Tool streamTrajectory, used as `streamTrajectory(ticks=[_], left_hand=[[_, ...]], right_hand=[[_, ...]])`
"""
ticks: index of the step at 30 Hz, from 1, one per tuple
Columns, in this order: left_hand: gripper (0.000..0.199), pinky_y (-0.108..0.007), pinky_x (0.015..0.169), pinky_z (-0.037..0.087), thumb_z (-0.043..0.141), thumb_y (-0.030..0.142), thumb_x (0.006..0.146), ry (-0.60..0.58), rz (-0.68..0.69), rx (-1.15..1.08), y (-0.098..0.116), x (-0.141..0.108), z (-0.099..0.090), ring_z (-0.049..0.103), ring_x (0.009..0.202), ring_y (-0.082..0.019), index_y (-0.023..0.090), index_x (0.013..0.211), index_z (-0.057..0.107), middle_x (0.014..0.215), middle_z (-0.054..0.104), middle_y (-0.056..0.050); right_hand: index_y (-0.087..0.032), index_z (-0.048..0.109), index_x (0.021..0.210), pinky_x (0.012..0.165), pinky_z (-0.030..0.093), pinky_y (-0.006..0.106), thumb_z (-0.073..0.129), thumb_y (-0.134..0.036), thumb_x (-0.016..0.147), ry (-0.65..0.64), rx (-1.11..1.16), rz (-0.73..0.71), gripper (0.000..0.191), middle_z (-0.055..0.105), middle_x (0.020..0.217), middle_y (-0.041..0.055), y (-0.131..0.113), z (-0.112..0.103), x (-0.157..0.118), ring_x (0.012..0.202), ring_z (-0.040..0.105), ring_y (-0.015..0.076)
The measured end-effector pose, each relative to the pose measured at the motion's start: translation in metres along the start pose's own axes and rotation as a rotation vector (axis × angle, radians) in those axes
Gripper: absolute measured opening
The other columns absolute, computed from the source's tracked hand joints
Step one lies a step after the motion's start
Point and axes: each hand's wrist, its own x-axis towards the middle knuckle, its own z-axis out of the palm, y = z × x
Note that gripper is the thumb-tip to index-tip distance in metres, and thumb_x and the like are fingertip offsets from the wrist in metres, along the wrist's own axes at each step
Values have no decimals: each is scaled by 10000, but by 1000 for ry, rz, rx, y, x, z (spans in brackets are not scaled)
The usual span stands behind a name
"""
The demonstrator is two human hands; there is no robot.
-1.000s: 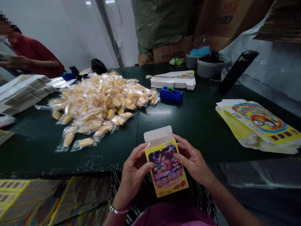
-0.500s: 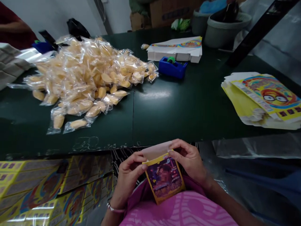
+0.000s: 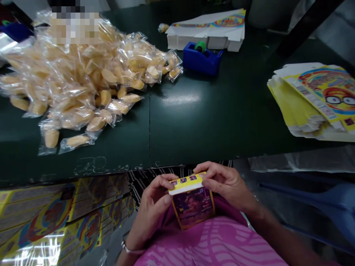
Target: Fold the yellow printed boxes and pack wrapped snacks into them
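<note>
A small printed box (image 3: 193, 208) with a dark picture on its front and a yellow border rests against my lap, below the table edge. Its yellow top flap (image 3: 188, 181) is folded over, with a white edge along the front. My left hand (image 3: 155, 203) grips the box's upper left corner, fingers on the flap and thumb near the front. On the upper right corner, my right hand (image 3: 222, 183) pinches the flap between thumb and fingers. The bottom of the box meets my pink shirt. What is inside the box is hidden.
On the dark green table (image 3: 177, 129) lies a heap of clear-wrapped yellowish pieces (image 3: 77, 74). A blue tape dispenser (image 3: 201, 61) stands before stacked flat white cartons (image 3: 205, 35). Flattened yellow cartons (image 3: 313, 99) lie at right, printed boxes (image 3: 55, 221) below left, a blue stool (image 3: 327, 203) below right.
The box's top flap, upright and showing its pale inner side before, is now folded down with its yellow printed side showing. My hands stay at its corners. The view has tilted down.
</note>
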Motion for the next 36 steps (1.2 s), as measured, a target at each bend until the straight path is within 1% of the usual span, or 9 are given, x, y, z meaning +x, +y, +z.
streamTrajectory(ticks=[3,7,11,15,19,22,25,29,36], left_hand=[[156,-218,770,499,745,299,794,93,39,156,4,-2,8,604,900,-153,224,816,610,1002,632,-17],[131,-192,690,476,732,308,803,54,57,349,18,7,8,590,785,-134,236,904,692,856,632,-4],[150,-201,590,472,723,353,801,48,45,344,27,18,7,585,679,-138,203,805,727,752,647,-10],[80,-229,724,527,679,257,847,66,267,496,19,16,8,661,832,-167,218,866,746,886,717,-36],[269,-241,865,548,581,117,897,91,511,696,3,6,5,700,973,-160,252,1090,712,1055,750,-39],[372,-283,977,521,544,70,899,30,603,828,-3,0,1,670,1101,-175,231,1214,658,1188,714,-75],[394,-286,1009,503,551,51,886,-24,666,894,-5,0,-1,647,1148,-183,192,1243,640,1227,691,-119],[337,-242,971,516,578,61,883,21,619,813,-7,3,2,674,1087,-155,211,1171,667,1162,716,-100],[315,-267,845,545,593,79,873,-12,557,671,-8,-4,4,677,981,-169,263,1105,699,1067,709,-69]], right_hand=[[-218,605,814,772,528,289,680,-191,842,-18,-116,-20,85,662,1009,36,-6,3,-2,918,646,181],[-221,664,956,721,499,254,613,-161,867,-20,-347,-111,119,667,926,28,-17,6,3,843,638,164],[-196,695,825,626,481,249,598,-216,890,40,-342,-97,119,672,831,34,-24,10,10,741,634,164],[-216,727,872,718,525,272,616,-227,908,69,-325,-137,117,713,898,40,-16,12,8,815,675,182],[-264,742,1010,853,546,337,598,-283,947,97,-356,-219,158,744,1001,48,0,6,-3,948,691,216],[-293,725,1096,882,553,364,606,-295,949,78,-360,-271,189,736,1071,49,8,1,-9,989,690,226],[-326,685,1184,893,555,348,617,-207,938,42,-391,-327,282,717,1140,36,12,-1,-13,1014,686,209],[-323,668,1212,910,551,334,620,-138,922,41,-440,-352,347,692,1199,40,17,-1,-18,1052,674,198],[-268,733,1036,873,570,344,631,-229,924,100,-375,-276,156,734,1075,54,18,8,-21,971,703,207]])
